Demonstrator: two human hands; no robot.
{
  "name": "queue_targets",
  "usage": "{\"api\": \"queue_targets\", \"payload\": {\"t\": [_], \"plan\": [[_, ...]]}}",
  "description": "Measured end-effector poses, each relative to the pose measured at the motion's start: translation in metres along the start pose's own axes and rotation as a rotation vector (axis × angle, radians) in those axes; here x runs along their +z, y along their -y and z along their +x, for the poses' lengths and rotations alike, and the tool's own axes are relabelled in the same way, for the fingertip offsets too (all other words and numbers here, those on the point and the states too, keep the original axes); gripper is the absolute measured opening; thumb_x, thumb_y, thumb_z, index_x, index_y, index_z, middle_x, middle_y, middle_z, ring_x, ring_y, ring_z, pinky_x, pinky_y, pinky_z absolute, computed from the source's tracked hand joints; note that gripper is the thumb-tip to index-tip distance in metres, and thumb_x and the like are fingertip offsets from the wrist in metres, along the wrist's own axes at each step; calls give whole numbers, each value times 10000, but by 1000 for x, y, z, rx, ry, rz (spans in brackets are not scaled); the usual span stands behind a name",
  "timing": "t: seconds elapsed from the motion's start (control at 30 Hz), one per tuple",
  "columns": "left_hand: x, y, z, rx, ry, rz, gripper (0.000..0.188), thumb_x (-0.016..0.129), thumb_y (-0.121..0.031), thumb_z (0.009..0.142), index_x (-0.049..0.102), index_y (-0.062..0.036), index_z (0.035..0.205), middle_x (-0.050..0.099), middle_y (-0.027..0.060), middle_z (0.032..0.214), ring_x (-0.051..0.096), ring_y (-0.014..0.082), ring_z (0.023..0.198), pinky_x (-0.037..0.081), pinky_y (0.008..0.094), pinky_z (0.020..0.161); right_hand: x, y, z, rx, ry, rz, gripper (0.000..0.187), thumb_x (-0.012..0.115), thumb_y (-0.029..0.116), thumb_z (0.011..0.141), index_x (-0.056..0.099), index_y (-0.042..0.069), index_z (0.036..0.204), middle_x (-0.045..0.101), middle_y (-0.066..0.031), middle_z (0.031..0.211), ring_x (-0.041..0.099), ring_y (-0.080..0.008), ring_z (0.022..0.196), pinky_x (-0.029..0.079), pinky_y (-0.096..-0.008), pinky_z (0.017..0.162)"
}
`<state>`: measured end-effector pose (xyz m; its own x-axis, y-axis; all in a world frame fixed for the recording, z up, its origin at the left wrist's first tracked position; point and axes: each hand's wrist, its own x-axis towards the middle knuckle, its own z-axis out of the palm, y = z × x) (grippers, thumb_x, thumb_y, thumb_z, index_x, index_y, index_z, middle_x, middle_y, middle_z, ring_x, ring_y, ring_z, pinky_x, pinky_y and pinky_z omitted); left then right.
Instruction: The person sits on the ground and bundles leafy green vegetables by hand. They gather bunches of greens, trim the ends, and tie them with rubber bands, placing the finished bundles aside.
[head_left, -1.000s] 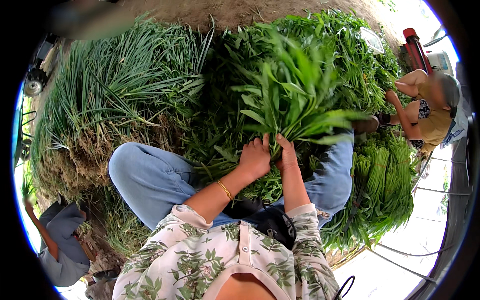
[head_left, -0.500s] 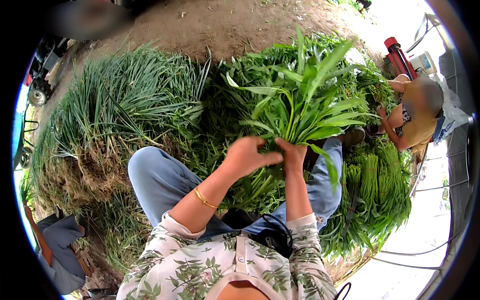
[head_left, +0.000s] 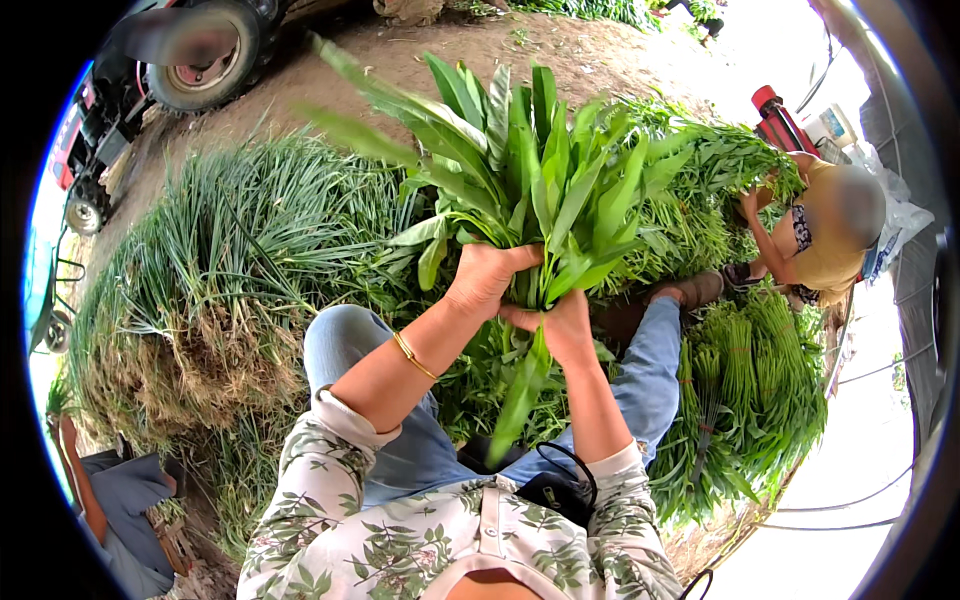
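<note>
A bunch of long-leaved greens like water spinach [head_left: 535, 175] stands upright in front of me, leaves fanned out at the top. Around the left side of its stems my left hand [head_left: 485, 278] is closed, thumb across the front. Lower and to the right, my right hand [head_left: 562, 325] also grips the stems, its fingers partly hidden. One leafy piece [head_left: 523, 395] hangs down below my hands. Beneath and beyond the bunch lies a heap of loose greens of the same kind [head_left: 690, 225].
A large pile of green onions [head_left: 290, 225], roots toward me, lies at left. Tied bundles of greens [head_left: 745, 350] are stacked beside my right knee. A person [head_left: 830, 240] sits at far right handling greens; another person's sleeve [head_left: 120, 510] shows at lower left. A tractor wheel [head_left: 208, 60] stands beyond.
The bunch has moved left and looks fuller. My left hand, earlier loose beside the stems, now grips them. The person at right has lifted some greens.
</note>
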<state>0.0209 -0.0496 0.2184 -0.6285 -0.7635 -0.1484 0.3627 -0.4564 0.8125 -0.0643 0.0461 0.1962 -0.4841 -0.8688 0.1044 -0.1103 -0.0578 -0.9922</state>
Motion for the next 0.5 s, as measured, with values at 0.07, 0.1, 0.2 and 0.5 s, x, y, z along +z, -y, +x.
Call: {"api": "queue_targets", "payload": {"t": [0.07, 0.1, 0.2, 0.5], "plan": [[-6, 1, 3, 22, 128, 25, 347, 684, 2, 699, 604, 21, 1036, 640, 88, 978, 622, 194, 841, 511, 326, 757, 1, 18, 8, -82, 13, 254, 592, 855, 135, 593, 564, -13, 1086, 610, -50, 1044, 563, -169, 953, 443, -311, 867], [-8, 1, 5, 30, 196, 35, 347, 680, 6, 697, 606, 18, 1036, 641, 85, 973, 621, 191, 839, 512, 324, 754, -7, 26, 14, -81, 88, 143, 608, 844, 133, 609, 556, -10, 1125, 601, -58, 1075, 543, -185, 997, 424, -308, 896], [-7, -8, 11, -164, 352, -10, 449, 700, -195, 765, 555, -1, 1142, 605, 91, 1087, 578, 176, 968, 474, 321, 850, -13, 14, 24, 8, 42, 318, 592, 846, 115, 604, 577, 6, 1120, 608, -58, 1064, 553, -186, 984, 433, -303, 873], [-34, -18, 42, -172, 852, 287, 724, 817, -249, 653, 487, -22, 1256, 544, 101, 1213, 492, 227, 1128, 367, 370, 981, -26, 8, 46, 112, 42, 174, 339, 717, 65, 706, 614, 7, 1024, 633, -61, 981, 572, -146, 899, 465, -298, 802]]}}
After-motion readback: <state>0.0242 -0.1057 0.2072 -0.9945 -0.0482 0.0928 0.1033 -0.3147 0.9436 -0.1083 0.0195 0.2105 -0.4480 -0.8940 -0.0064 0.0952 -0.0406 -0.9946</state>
